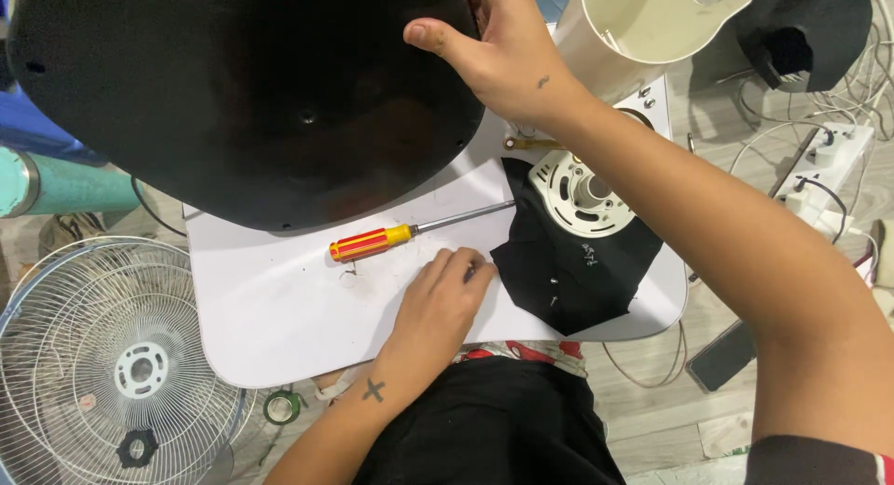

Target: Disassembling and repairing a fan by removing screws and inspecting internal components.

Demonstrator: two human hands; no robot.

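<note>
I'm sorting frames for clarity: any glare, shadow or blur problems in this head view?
Head view: light is even and soft; the large black base swallows detail with only a faint sheen; the left hand casts a soft shadow on the white table; the screwdriver is sharp; edges bend slightly from wide-angle distortion.

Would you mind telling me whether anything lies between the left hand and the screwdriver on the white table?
Nothing visible does. The left hand rests on the white table just below the screwdriver, with only bare tabletop between them.
</note>
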